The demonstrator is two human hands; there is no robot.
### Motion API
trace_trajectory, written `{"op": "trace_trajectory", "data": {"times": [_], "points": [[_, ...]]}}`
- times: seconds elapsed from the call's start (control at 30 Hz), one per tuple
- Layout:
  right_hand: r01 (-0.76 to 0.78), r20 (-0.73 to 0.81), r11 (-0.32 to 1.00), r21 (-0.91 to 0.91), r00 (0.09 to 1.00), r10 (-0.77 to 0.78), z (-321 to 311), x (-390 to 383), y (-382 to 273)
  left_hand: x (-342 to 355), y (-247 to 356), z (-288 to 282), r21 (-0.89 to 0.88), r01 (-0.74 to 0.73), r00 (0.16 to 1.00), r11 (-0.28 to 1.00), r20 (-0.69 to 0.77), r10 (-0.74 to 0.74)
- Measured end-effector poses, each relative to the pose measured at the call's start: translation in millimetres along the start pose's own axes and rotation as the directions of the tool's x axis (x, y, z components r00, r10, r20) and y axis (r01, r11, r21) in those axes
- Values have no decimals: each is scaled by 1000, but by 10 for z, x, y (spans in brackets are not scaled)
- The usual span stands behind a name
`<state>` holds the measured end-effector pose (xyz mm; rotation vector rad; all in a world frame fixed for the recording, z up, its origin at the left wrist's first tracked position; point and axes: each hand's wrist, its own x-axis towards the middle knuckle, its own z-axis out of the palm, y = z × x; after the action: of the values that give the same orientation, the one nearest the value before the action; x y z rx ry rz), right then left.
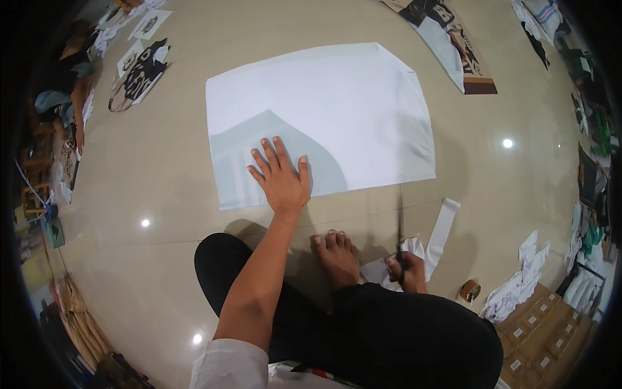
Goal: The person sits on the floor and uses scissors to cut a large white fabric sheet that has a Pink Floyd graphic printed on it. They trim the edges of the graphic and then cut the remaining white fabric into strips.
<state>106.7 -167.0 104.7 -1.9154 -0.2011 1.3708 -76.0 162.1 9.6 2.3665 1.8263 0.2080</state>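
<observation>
A large white sheet of fabric (324, 84) lies spread on the floor in front of me. On its near left part rests a pale grey-blue piece with a curved edge (324, 165). My left hand (284, 178) presses flat on that piece, fingers spread. Lower and to the right, near my bare foot, my right hand (413, 272) is closed round the handles of dark scissors (401, 223). Their blades point away from me, toward the fabric's near edge, and look thin and blurred. White scraps (412, 246) and a long white strip (443, 223) lie beside this hand.
A roll of brown tape (470, 290), crumpled white cloth (521, 285) and brown cartons (544, 330) sit at the right. Printed cloth pieces lie at far left (137, 74) and far right (447, 39). Another person (61, 97) crouches at the left edge.
</observation>
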Motion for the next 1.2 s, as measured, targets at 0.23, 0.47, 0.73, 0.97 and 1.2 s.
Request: {"op": "trace_trajectory", "data": {"times": [0.23, 0.47, 0.73, 0.97, 1.2], "points": [[-69, 251, 996, -50, 965, 80, 570, 312, 42, 3, 9, -5, 27, 4, 999, 1000, 36, -5], [-22, 237, 997, 70, 972, 5, 797, 561, -191, 3, 11, -12, -17, -20, 1000, 1000, 8, 20], [-17, 233, 998, 59, 972, 3, 869, 605, -245, -13, -24, -13, -39, -34, 999, 999, -18, 33], [-31, 220, 995, 91, 975, 10, 897, 631, -266, -7, -20, 2, -19, -28, 1000, 999, -13, 27], [-36, 201, 996, 80, 979, 19, 897, 643, -197, -1, -5, 9, -11, -15, 1000, 1000, 2, 15]]}}
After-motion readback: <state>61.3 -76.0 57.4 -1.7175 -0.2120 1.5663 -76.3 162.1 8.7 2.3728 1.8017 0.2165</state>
